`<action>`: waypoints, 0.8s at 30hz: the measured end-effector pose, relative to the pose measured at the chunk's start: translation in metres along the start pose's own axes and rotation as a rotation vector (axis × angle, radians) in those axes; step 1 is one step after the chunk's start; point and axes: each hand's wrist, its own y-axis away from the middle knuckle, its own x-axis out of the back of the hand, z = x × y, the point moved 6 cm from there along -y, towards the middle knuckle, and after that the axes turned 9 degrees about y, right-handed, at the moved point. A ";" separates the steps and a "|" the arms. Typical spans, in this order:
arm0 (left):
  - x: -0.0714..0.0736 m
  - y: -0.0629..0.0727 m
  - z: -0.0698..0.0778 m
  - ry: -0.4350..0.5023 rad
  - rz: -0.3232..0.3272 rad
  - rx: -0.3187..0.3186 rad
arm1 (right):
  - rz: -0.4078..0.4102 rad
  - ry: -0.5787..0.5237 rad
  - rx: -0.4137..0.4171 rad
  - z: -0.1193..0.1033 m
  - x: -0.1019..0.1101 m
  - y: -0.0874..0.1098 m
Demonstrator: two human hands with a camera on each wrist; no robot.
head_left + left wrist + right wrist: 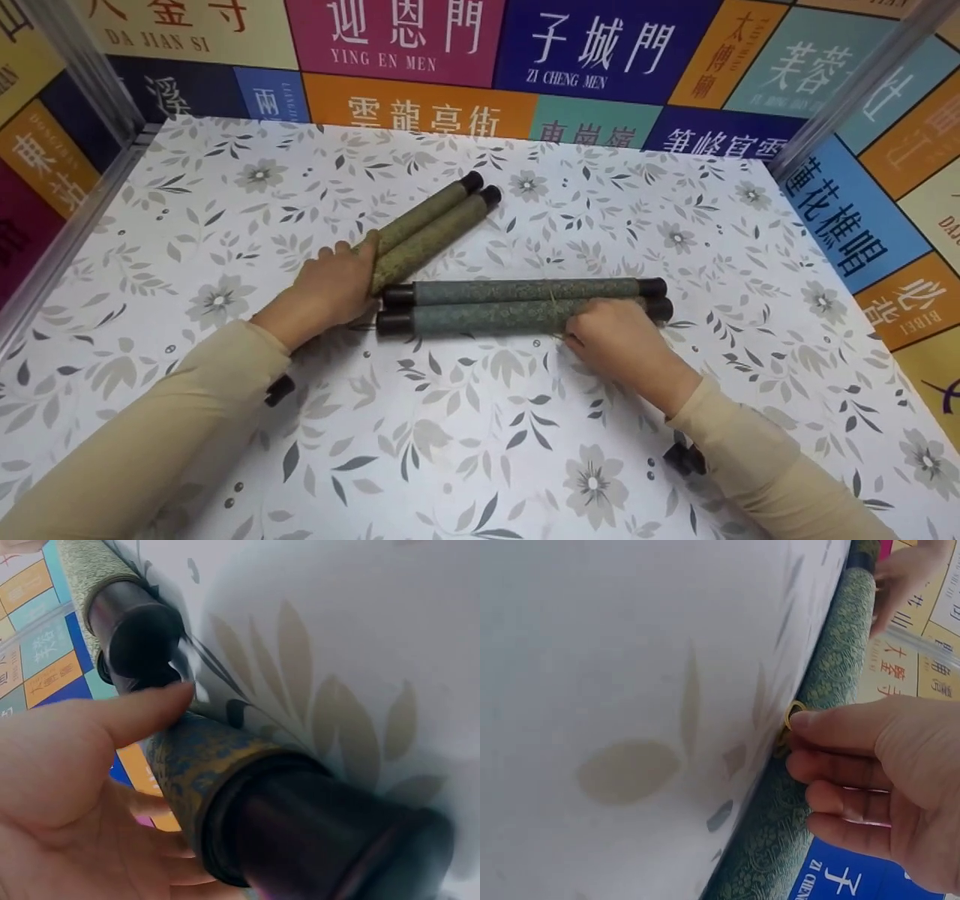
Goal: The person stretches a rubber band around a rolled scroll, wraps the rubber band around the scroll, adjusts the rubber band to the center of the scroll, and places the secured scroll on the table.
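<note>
Two olive-gold patterned scroll rolls [439,236] with dark end knobs lie side by side, slanting away to the upper right. My left hand [330,281] holds their near end, thumb on one side and fingers on the other; one dark knob [330,832] pokes out toward the left wrist camera. Right of them lie two blue-green scroll rolls [487,315], paired lengthwise across the middle. A thin yellow cord [553,300] crosses this pair. Near its right part, my right hand [622,341] pinches a small loop of the cord [793,716] between thumb and index finger.
The table is covered with white leaf-and-flower patterned paper [480,450]. Behind it stands a panel of coloured blocks with Chinese lettering [420,37]. Clear upright posts [855,82] stand at the back corners.
</note>
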 end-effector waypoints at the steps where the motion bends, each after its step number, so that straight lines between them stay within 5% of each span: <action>1: 0.000 0.000 -0.001 0.007 0.004 0.005 | 0.002 0.008 0.002 -0.001 0.000 0.000; 14: 0.000 0.002 0.000 0.078 0.090 0.006 | 0.015 0.040 0.023 -0.007 0.001 0.002; 24: -0.001 0.002 -0.002 0.085 0.067 -0.015 | 0.008 -0.035 0.034 -0.010 -0.004 -0.001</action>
